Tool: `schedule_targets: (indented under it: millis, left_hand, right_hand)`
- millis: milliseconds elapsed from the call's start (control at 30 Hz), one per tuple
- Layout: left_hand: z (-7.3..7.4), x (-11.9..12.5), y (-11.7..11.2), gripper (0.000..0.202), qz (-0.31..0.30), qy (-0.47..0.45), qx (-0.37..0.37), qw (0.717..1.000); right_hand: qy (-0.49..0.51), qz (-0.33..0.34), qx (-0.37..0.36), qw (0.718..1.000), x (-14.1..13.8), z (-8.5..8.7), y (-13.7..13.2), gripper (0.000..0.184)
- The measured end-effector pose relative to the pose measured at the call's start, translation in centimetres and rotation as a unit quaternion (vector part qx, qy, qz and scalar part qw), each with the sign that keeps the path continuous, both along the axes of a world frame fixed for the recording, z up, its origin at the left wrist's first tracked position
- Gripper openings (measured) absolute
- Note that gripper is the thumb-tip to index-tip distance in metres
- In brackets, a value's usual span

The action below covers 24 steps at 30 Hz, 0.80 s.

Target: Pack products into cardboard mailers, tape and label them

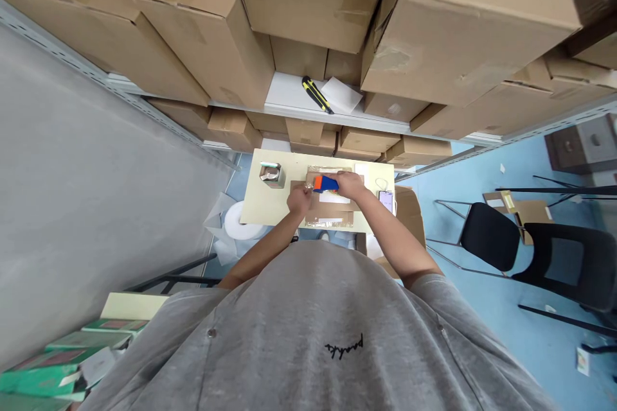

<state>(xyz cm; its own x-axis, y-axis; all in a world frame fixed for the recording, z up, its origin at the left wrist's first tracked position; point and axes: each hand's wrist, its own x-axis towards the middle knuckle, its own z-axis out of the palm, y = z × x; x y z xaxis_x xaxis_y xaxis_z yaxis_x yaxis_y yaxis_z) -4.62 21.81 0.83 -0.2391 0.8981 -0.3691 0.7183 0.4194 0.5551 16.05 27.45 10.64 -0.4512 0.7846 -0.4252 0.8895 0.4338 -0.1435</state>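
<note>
Your right hand (349,185) grips a blue-and-orange hand tool (326,183), its fingers closed around the blue body, which lies level just above a flat cardboard packet (332,205). The orange end points toward your left hand (299,201), whose fingers (307,190) are bunched and nearly closed, right beside that end, at a small shiny bit of clear material. You can't tell from this view whether they actually have hold of it.

The packet sits in the middle of the worktop (260,202), with clear plastic film (328,223) showing along its near edge and its far edge. On the worktop, a metal tin (272,174) stands to your left of the packet, and a phone (386,201) lies to your right, with a thin white cable (381,184) just beyond it.

Past the far edge, cardboard boxes (308,6) fill the steel shelving, and a yellow-and-black utility knife (317,94) lies beside a white sheet of paper (341,94) on a shelf. A roll of white foam wrap (242,220) sits just off the worktop's near-left corner. Black chairs (489,236) stand on the blue floor (463,308) to your right.
</note>
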Motion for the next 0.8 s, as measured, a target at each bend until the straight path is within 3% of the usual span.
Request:
schedule_targets:
  millis: [167, 233, 500, 800]
  left_hand:
    - [-0.2, -0.4, -0.2, 0.031, 0.110, -0.047, -0.012, 0.993]
    - [-0.5, -0.7, -0.5, 0.039, 0.125, -0.054, -0.011, 0.991]
    - [-1.6, -0.6, -1.4, 0.023, 0.059, -0.099, 0.029, 0.993]
    - [-1.7, -0.7, -1.0, 0.020, 0.039, -0.091, 0.017, 0.995]
  right_hand:
    - [-0.013, 0.008, -0.006, 1.000, 0.2, 0.5, 0.4, 0.081]
    - [-0.010, 0.008, -0.004, 1.000, 0.5, 0.4, 0.3, 0.080]
    - [-0.015, 0.018, 0.006, 1.000, 0.3, -0.2, -1.1, 0.078]
    - [-0.039, 0.031, 0.010, 0.999, -0.5, 0.1, -1.1, 0.083]
